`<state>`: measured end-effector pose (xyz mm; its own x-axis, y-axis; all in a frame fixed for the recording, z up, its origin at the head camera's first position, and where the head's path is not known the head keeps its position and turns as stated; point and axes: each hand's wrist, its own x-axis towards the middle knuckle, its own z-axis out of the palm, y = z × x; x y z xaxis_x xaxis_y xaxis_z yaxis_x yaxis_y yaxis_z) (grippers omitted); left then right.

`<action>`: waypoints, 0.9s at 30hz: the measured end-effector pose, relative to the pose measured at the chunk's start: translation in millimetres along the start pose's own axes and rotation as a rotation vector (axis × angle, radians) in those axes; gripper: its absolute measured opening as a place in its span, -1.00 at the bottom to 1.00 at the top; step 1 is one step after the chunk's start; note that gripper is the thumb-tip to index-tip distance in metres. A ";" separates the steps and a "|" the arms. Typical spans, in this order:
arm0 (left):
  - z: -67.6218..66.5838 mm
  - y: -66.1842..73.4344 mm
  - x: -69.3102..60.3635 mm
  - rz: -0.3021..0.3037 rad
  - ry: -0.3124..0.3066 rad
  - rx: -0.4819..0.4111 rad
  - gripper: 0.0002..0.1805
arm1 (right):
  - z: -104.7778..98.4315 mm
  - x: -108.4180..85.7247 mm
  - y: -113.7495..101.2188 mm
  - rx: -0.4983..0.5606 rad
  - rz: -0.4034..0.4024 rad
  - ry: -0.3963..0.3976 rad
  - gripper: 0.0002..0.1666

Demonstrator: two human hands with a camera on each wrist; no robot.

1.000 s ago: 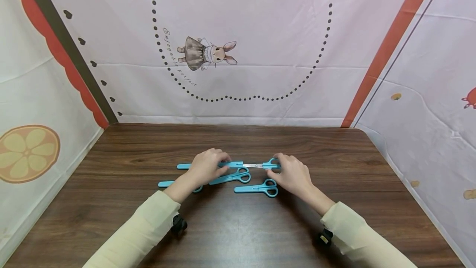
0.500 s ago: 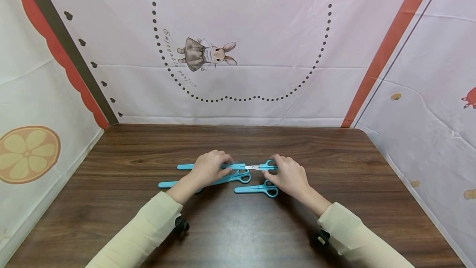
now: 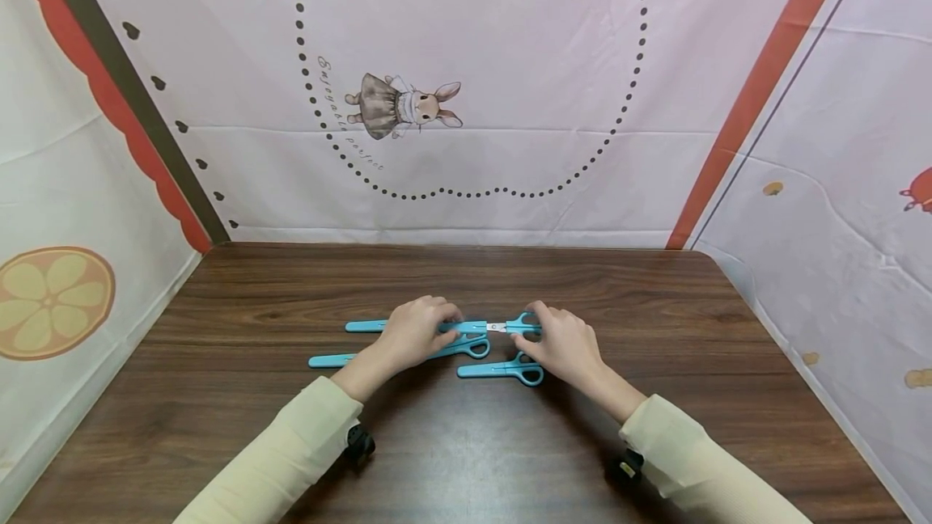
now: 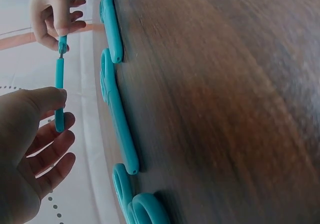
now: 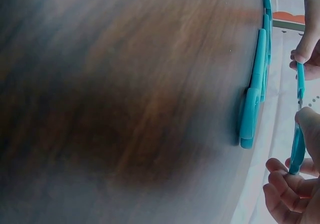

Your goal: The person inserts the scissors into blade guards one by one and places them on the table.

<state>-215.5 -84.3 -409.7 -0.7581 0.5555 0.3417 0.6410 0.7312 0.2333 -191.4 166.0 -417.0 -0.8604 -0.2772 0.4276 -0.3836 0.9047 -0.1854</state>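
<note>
In the head view my left hand pinches a light-blue blade cover between thumb and fingers. My right hand grips the blue handles of a pair of scissors. A short length of silver blade shows between cover and handles; the rest of it is inside the cover. Both wrist views show this pair held up off the tabletop. Below it lie covered scissors at front right and another covered pair behind, partly hidden by my left hand.
Further left lie two more blue covers, one at the back and one nearer; my left hand and forearm hide their right ends. The brown wooden table is bounded by printed cloth walls.
Less blade shows than before: the cover in my left hand has moved right and the scissors in my right hand slightly left. The scissors on the table have stayed put.
</note>
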 end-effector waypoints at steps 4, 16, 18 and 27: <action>1.4 0.2 0.0 0.002 0.002 -0.002 -0.85 | 1.4 0.7 -1.4 0.008 0.001 -0.007 -0.52; 0.7 3.9 -0.2 0.003 0.018 -0.001 -0.86 | 2.4 1.7 -3.9 0.009 0.013 -0.017 -0.52; 0.8 4.4 -0.3 0.000 0.017 -0.002 -0.86 | 2.1 1.7 -4.2 0.011 0.019 -0.021 -0.52; 1.2 4.7 -1.0 0.022 0.044 -0.006 -0.86 | 2.0 1.6 -4.7 0.021 0.015 0.010 -0.50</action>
<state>-211.8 -80.9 -410.0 -0.7381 0.5530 0.3865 0.6579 0.7168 0.2308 -191.7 160.7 -417.3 -0.8630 -0.2600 0.4331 -0.3774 0.9018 -0.2107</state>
